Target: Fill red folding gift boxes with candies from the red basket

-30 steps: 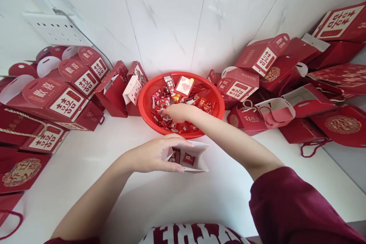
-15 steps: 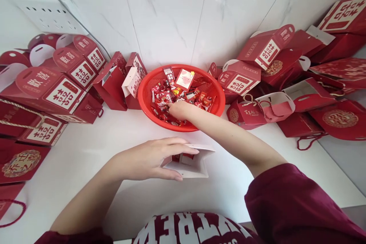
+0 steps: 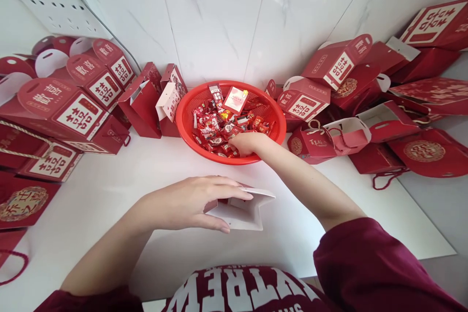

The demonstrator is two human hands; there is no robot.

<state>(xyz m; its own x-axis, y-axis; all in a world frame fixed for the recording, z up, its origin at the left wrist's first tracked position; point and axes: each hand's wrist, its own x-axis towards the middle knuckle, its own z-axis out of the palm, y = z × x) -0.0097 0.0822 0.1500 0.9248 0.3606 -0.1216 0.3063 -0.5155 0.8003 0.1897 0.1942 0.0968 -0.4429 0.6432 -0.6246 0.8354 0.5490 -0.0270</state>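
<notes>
A red plastic basket (image 3: 185, 139) holds many wrapped candies (image 3: 208, 126) and a small pink-and-white square packet (image 3: 236, 99) on top. My right hand (image 3: 243, 144) reaches into its front right part, fingers down among the candies; the fingertips are hidden, so what they grip cannot be seen. In front of the basket, my left hand (image 3: 195, 204) is wrapped round an open box (image 3: 252, 212) with a white inside, thumb on the near side and fingers over the far side. Something red lies inside that box, partly covered by the fingers.
Red gift boxes (image 3: 82, 114) are stacked at the left, with two upright red bags (image 3: 144, 107) beside the basket. More red boxes (image 3: 305, 102) pile up at the right. A socket strip (image 3: 60, 12) with a cable is on the tiled wall behind the white table (image 3: 285, 248).
My right hand has moved a little to the right and toward me within the basket, uncovering candies in the middle. My left hand still holds the box in nearly the same place.
</notes>
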